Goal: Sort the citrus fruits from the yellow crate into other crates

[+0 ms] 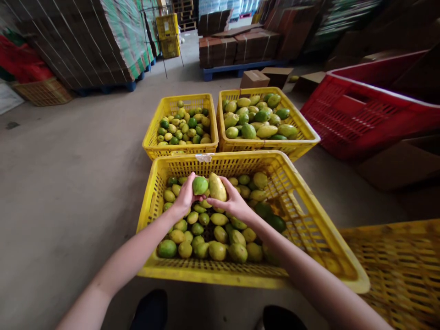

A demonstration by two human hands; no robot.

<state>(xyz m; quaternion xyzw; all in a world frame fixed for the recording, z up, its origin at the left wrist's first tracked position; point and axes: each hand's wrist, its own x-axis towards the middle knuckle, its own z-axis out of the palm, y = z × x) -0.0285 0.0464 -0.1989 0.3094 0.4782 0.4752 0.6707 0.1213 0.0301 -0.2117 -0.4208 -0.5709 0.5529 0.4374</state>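
Observation:
A yellow plastic crate (316, 233) right in front of me holds several green and yellow-green fruits. My left hand (184, 197) holds a small round green fruit (200, 185) above the pile. My right hand (232, 201) holds a longer yellowish fruit (217, 187) right beside it; the two fruits nearly touch. Both hands hover over the crate's middle.
Two more yellow crates stand behind: the left one (151, 137) with small fruits, the right one (305, 133) with larger fruits. A red crate (350, 114) is at right, another yellow crate (402, 270) at lower right. Stacked cardboard (85, 41) and pallets line the back. My shoes (151, 309) show below.

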